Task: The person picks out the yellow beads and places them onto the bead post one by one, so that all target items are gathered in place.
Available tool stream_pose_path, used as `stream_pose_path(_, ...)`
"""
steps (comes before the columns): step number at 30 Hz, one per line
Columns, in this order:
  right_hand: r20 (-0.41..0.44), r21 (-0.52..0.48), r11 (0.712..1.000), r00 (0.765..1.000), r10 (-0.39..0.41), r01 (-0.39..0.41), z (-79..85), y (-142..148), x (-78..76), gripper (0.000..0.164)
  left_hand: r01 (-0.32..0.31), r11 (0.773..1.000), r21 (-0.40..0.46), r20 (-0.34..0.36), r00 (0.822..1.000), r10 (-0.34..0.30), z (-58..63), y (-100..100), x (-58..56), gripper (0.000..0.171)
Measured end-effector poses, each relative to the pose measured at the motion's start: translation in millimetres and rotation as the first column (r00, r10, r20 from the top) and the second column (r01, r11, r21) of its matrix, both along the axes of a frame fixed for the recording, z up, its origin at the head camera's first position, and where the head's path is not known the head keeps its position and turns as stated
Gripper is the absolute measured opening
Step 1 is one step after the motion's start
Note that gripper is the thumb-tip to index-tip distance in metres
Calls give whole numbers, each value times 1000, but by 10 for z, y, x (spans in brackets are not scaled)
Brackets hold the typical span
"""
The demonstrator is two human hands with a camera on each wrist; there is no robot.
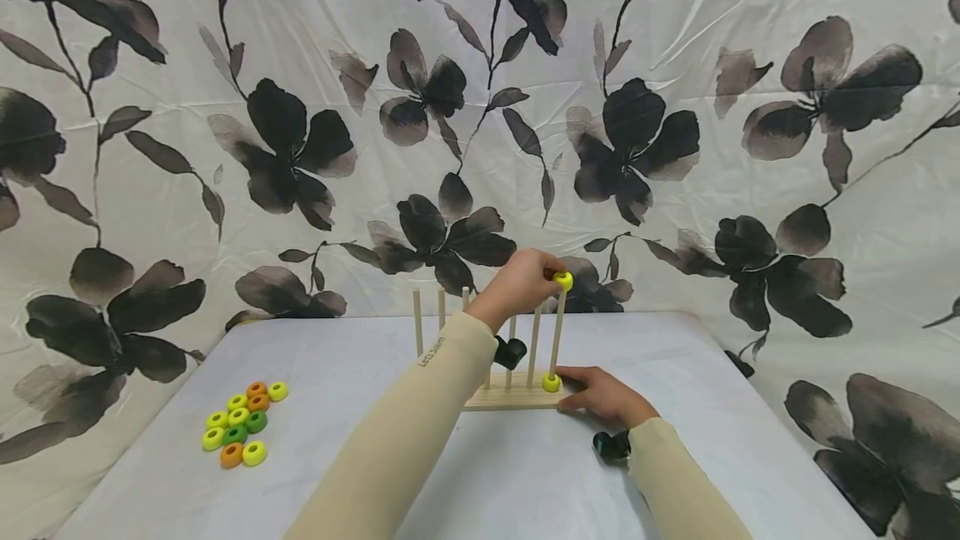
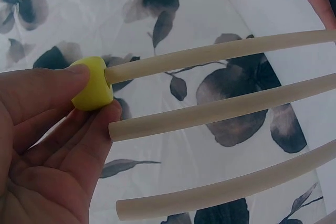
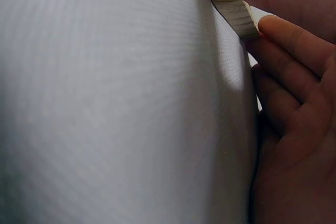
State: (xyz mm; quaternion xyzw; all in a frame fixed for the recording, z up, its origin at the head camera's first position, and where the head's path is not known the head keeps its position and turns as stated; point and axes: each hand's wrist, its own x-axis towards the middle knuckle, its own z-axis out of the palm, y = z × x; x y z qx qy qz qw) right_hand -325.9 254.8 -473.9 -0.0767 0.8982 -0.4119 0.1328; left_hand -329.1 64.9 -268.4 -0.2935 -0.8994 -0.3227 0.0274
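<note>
My left hand (image 1: 525, 280) pinches a yellow bead (image 2: 93, 90) between thumb and fingers at the top of the rightmost peg (image 1: 558, 332). In the left wrist view, the peg's tip sits at the bead's hole. Another yellow bead (image 1: 551, 382) is at the bottom of that same peg. The wooden base (image 1: 517, 397) carries a row of several upright pegs, partly hidden behind my left arm. Low at the base's right end, my right hand (image 1: 603, 396) grips the edge with thumb in front and fingers behind; the right wrist view shows its fingers against the base's end (image 3: 239, 17).
On the left of the white table (image 1: 480, 490) lies a group of yellow, orange and green beads (image 1: 238, 417). A floral cloth (image 1: 480, 132) hangs behind the table. Bare pegs (image 1: 417, 323) stand to the left of my left hand.
</note>
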Motion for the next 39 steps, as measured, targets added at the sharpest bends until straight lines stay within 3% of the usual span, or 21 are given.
stream_pose_path(17, -8, 7, 1000, 1000, -3, 3, 11, -55, -8, 72, 6, 998, -69, -50, 999, -9, -23, 4, -51, 29)
stream_pose_path(25, -25, 34, 999, 1000, -1, 2, 21, -54, -14, 73, 31, 994, -105, -90, 995, -40, -14, -22, -59, 16)
stream_pose_path(36, -24, 30, 999, 1000, -17, 18, -13, -60, -49, 74, 47, 997, -60, -62, 997, -51, -32, -95, -78, 31)
stream_pose_path(39, -32, 37, 999, 999, -16, 17, -15, -57, -60, 74, 41, 997, -69, -82, 996, -47, -24, -152, -88, 31)
